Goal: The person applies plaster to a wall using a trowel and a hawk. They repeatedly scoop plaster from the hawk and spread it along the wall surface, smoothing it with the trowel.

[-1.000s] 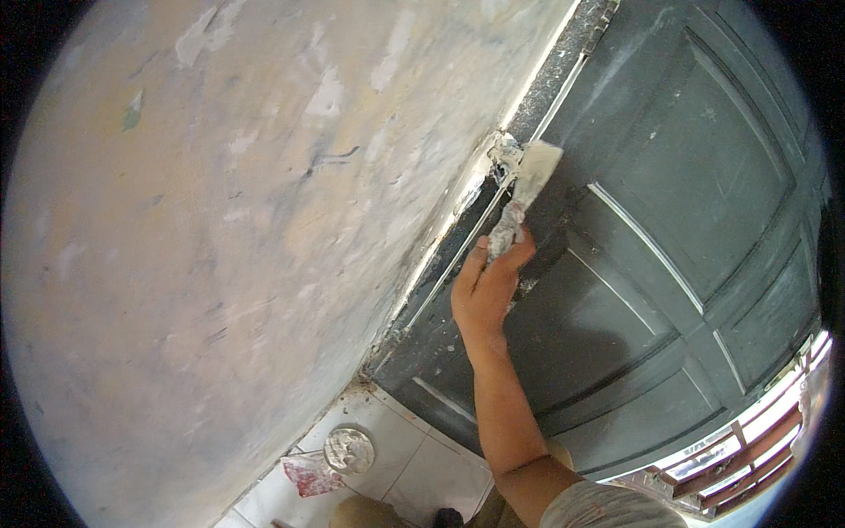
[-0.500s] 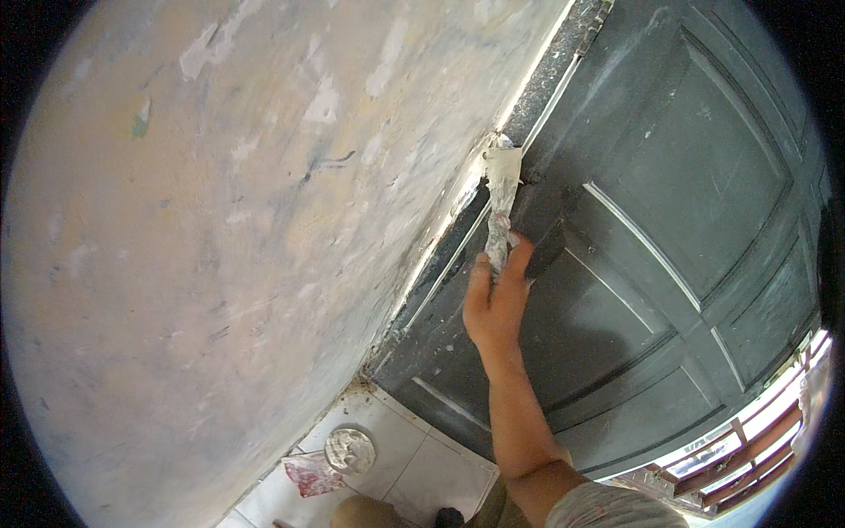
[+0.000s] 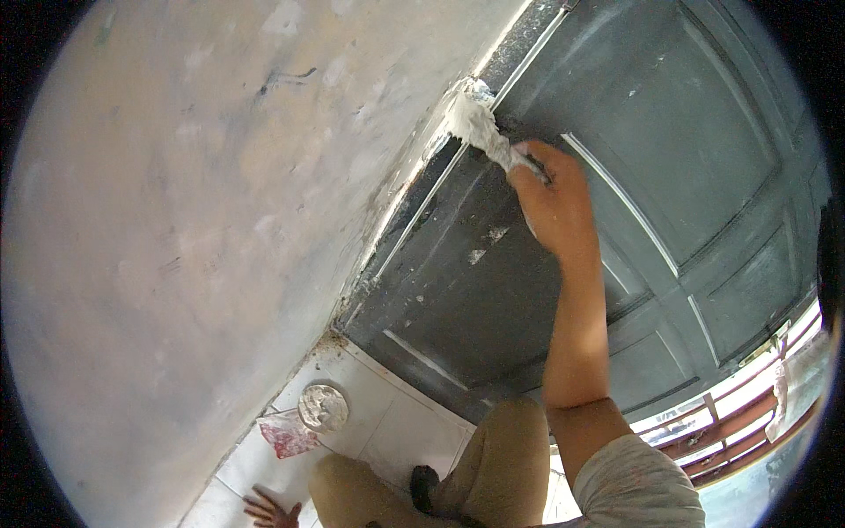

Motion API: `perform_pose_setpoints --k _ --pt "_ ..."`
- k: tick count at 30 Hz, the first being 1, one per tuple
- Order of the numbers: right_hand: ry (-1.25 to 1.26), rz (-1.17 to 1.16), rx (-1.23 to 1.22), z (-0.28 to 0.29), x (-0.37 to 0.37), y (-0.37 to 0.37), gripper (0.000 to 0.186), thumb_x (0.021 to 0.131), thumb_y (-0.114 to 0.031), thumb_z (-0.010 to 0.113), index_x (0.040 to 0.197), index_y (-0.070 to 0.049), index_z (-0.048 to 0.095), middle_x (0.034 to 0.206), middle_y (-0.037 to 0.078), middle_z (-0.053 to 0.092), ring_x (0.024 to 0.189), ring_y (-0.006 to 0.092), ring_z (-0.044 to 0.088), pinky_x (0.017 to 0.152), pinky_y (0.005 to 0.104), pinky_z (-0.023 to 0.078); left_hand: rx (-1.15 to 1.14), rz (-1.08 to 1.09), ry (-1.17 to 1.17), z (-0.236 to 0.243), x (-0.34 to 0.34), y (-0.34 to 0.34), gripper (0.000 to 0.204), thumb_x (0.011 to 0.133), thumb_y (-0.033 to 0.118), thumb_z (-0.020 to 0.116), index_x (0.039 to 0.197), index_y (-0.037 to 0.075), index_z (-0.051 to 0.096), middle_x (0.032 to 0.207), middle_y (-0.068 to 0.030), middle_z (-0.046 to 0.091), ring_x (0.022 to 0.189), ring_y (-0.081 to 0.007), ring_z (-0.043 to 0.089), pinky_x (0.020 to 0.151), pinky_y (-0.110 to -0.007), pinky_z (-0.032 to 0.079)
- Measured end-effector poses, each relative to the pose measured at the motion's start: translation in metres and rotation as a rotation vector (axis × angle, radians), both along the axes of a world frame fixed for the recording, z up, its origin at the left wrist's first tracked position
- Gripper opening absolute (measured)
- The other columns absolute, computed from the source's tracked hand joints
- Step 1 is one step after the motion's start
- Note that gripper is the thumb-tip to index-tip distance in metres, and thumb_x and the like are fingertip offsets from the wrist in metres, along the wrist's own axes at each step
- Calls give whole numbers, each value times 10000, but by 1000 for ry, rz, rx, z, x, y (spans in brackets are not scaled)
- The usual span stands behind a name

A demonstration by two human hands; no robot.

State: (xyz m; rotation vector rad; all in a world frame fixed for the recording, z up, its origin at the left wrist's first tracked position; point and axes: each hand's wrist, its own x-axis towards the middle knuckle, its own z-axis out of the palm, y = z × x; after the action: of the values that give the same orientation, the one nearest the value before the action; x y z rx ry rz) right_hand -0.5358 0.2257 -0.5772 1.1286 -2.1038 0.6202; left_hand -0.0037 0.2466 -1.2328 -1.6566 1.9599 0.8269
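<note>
My right hand (image 3: 553,198) is closed round the handle of a putty knife (image 3: 503,154) thickly smeared with off-white paste. The tool's coated blade end presses at the edge where the wall (image 3: 220,220) meets the dark door frame (image 3: 429,165). A lump of wet white paste (image 3: 466,101) sits around the blade there and hides its tip. My left hand (image 3: 271,510) shows in part at the lower edge, fingers spread on the white floor tiles. Near it on the floor are a round container of white paste (image 3: 323,408) and a red-and-white plastic packet (image 3: 288,434).
A dark grey panelled door (image 3: 475,290) fills the right side, with flecks of white on it. My bent knees (image 3: 510,440) are close to its lower part. At the far right is a reddish-brown slatted structure (image 3: 739,422) in bright light.
My right hand has moved up across the door, and the putty knife now tilts leftward to the wall edge. My left hand has come into view on the floor. The whole view has shifted.
</note>
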Motion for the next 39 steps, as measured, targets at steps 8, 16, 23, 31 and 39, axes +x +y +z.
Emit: perform_pose_setpoints --k 8,16,23,31,39 --pt "-161 -58 8 23 -7 -14 467 882 -264 663 1230 44 706 1009 227 711 859 319 680 817 416 520 -74 -42 -78 -16 2 8 1375 728 939 558 1650 248 -193 1695 -304 -166 1491 -682 -33 1072 -835 277" --pt "-36 -93 -22 18 9 -18 449 905 -308 655 1193 31 723 1175 319 695 1128 476 665 1013 496 506 160 181 128 23 -2 -8 1508 732 508 902 1619 205 -278 1631 -274 -377 1477 -597 -296 1150 -797 -16" --pt "-141 -155 15 28 29 -29 473 902 -318 640 1213 30 720 1226 320 680 1169 466 654 1040 462 491 79 24 -1 6 4 -2 1389 751 794 655 1619 233 -272 1659 -304 -270 1475 -661 -143 1113 -816 164" --pt "-54 -100 4 22 32 -9 475 885 -286 669 1217 50 719 1040 272 737 983 376 728 898 429 533 160 133 60 24 -4 -9 1501 745 563 882 1618 189 -280 1619 -299 -377 1467 -613 -294 1160 -794 45" --pt "-223 -111 -10 40 46 4 420 898 -308 661 1150 17 748 1175 306 697 1124 468 667 1011 479 510 52 -35 -48 13 2 -4 1346 774 931 524 1620 248 -270 1668 -335 -216 1470 -705 -68 1101 -819 248"
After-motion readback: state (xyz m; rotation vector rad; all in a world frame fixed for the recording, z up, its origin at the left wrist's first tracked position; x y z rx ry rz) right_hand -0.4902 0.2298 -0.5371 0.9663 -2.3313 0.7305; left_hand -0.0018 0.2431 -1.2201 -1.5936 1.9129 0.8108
